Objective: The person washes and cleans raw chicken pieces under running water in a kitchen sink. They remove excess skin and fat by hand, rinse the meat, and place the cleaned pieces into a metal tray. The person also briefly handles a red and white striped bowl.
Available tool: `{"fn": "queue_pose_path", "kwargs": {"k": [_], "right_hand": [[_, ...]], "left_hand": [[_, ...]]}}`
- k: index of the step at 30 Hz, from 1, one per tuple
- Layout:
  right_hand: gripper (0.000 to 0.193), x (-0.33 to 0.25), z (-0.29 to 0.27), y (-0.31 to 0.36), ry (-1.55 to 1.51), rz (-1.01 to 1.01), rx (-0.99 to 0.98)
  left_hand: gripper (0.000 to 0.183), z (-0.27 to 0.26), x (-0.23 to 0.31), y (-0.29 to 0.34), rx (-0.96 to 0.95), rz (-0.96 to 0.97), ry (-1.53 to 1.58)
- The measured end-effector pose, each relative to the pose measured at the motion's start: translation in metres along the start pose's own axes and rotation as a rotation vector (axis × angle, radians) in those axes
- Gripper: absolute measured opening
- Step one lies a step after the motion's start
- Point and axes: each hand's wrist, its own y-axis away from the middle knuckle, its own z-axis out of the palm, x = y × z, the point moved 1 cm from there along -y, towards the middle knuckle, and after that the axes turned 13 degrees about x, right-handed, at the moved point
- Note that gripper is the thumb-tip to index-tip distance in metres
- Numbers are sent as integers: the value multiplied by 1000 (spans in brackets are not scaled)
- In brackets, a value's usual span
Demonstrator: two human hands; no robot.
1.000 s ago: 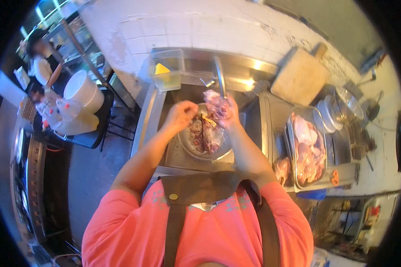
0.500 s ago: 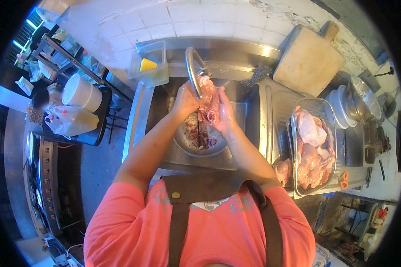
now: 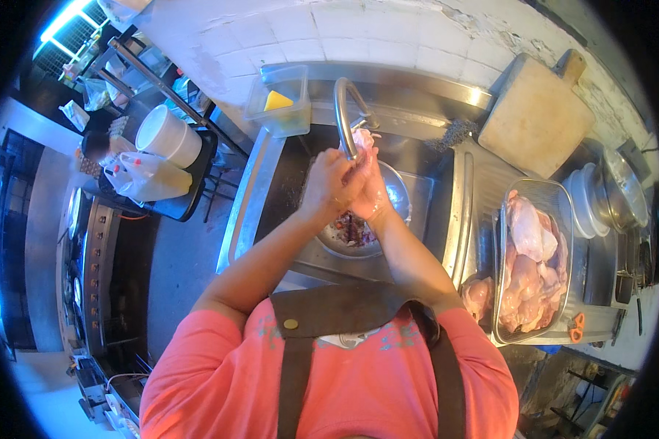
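Under the curved metal tap (image 3: 340, 110) I hold a pink piece of raw chicken (image 3: 364, 139) over the sink. My right hand (image 3: 374, 196) is wrapped round it from beneath and from the right. My left hand (image 3: 326, 186) lies across it with curled fingers pressed onto the meat, so most of the piece is hidden. Below both hands a round metal bowl (image 3: 398, 194) sits in the steel sink (image 3: 426, 219), with dark red scraps (image 3: 354, 233) in it.
To the right stands a wire basket (image 3: 499, 271) full of raw chicken, with another piece (image 3: 477, 298) beside it. Orange-handled scissors (image 3: 577, 328), stacked bowls (image 3: 582, 197), a chopping board (image 3: 538, 110) and a steel scourer (image 3: 458, 134) are nearby. A plastic tub (image 3: 291, 124) holds a yellow sponge (image 3: 277, 101).
My left hand has moved from the chicken's left side across its front, covering more of it. My right hand now wraps it more closely. The whole view has shifted and tilted slightly.
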Motion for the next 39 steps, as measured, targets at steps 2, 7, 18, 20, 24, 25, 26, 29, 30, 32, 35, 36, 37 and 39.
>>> {"fn": "queue_pose_path", "kwargs": {"k": [2,7,18,20,24,25,26,29,30,32,35,36,37,39], "right_hand": [[59,0,-5,-2,65,43,-29],[62,-2,10,10,235,-55,-28],[63,-17,14,13,489,-96,-19],[64,-15,18,17,540,-55,47],[63,-15,8,12,512,10,-3],[63,-18,5,11,528,30,-34],[62,-24,6,15,590,69,-69],[63,-27,34,28,704,25,-38],[65,-30,42,32,730,-24,0],[61,-34,48,35,666,7,-84],[54,-39,43,35,710,-23,-166],[52,-40,39,34,748,-42,-187],[49,-40,35,34,711,-15,-185],[44,-40,29,32,630,35,-176]], "left_hand": [[42,-2,17,3,34,-62,8],[44,1,5,8,-21,-143,108],[25,3,5,-17,-91,-160,220],[24,9,-4,-13,-114,-133,226],[17,14,-19,-6,-119,77,147],[15,15,-22,-5,-119,131,133],[13,15,-25,-4,-123,163,134],[14,14,-23,-4,-115,60,224],[16,13,-17,-8,-110,-4,275],[18,0,-2,-20,-251,-283,439],[19,0,-4,-19,-292,-435,593],[19,1,-6,-16,-275,-442,628],[20,1,-9,-15,-309,-459,640],[21,-1,-7,-19,-386,-493,664]]}}
